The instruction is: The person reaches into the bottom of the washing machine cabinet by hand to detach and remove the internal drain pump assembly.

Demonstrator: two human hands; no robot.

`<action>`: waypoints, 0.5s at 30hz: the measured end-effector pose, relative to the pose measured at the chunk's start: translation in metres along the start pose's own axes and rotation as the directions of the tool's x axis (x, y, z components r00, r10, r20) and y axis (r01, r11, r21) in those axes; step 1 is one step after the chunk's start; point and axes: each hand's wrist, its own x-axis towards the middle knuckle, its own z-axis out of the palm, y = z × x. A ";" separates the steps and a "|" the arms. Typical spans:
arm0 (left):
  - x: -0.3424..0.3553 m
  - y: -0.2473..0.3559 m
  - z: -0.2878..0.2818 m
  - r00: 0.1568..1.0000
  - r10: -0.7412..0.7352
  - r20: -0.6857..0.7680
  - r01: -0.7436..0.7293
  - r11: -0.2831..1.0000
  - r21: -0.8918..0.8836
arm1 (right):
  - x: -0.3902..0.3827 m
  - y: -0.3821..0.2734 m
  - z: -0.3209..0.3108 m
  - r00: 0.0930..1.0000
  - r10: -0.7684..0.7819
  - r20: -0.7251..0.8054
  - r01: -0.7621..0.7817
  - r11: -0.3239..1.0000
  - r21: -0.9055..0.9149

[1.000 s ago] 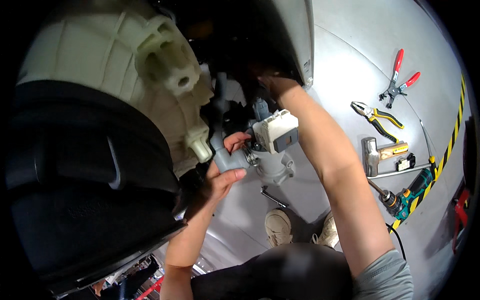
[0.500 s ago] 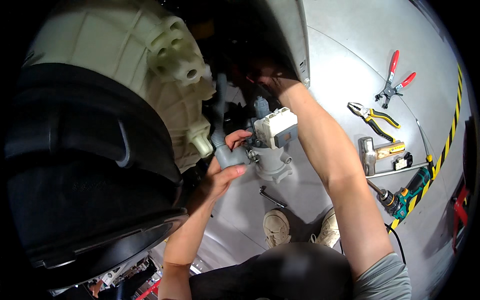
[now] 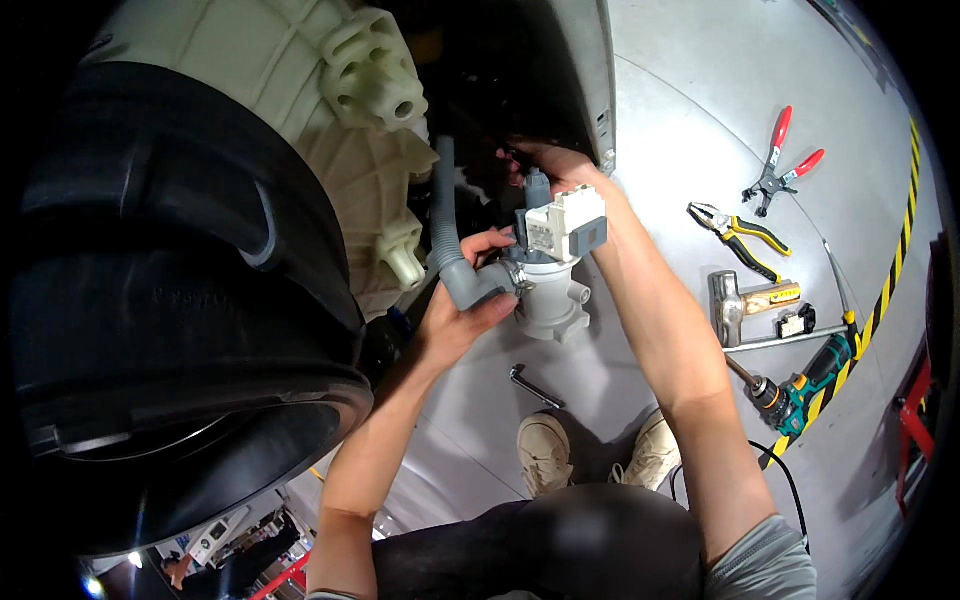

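Note:
My left hand (image 3: 455, 325) is closed around the grey rubber elbow (image 3: 473, 284) of a ribbed hose, whose metal clamp joins it to a grey pump (image 3: 550, 300) topped by a white-and-grey housing (image 3: 565, 222). Beyond the pump, my right hand (image 3: 550, 165) reaches into the machine's dark opening; its fingertips look curled, partly hidden in shadow, and what they hold cannot be made out. Left of both hands is the machine's cream plastic tub (image 3: 270, 55), with a large black rubber ring (image 3: 170, 230) around its front.
A grey cabinet edge (image 3: 600, 90) rises behind my right hand. On the floor lie red-handled pliers (image 3: 775, 180), yellow-and-black pliers (image 3: 750, 240), a hammer (image 3: 730, 305), a drill (image 3: 810, 385) and a small wrench (image 3: 535, 388), beside hazard tape (image 3: 890, 280). Another person (image 3: 180, 570) appears at lower left.
The pump, hose elbow and my left hand have shifted upward in the view. My right hand's fingertips show a little more behind the pump. The view has also shifted slightly.

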 end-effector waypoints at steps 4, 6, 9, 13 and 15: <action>0.017 0.001 0.015 0.997 0.071 0.003 -0.070 0.978 0.197 | -0.002 0.000 -0.006 0.999 0.004 0.051 -0.009 0.995 0.097; 0.023 0.008 0.022 0.996 -0.061 -0.061 0.075 0.967 0.245 | -0.002 0.002 -0.009 0.994 -0.067 0.083 0.049 0.978 0.201; 0.033 0.007 0.025 0.997 0.007 -0.072 0.020 0.930 0.368 | -0.011 0.006 -0.011 0.976 -0.198 0.092 0.161 0.937 0.310; 0.036 0.026 0.025 0.995 -0.076 -0.063 0.096 0.892 0.442 | -0.024 0.008 -0.011 0.966 -0.251 0.060 0.205 0.887 0.414; 0.038 0.028 0.022 0.997 -0.077 -0.025 0.080 0.864 0.496 | -0.015 0.008 -0.022 0.972 -0.222 0.080 0.172 0.899 0.404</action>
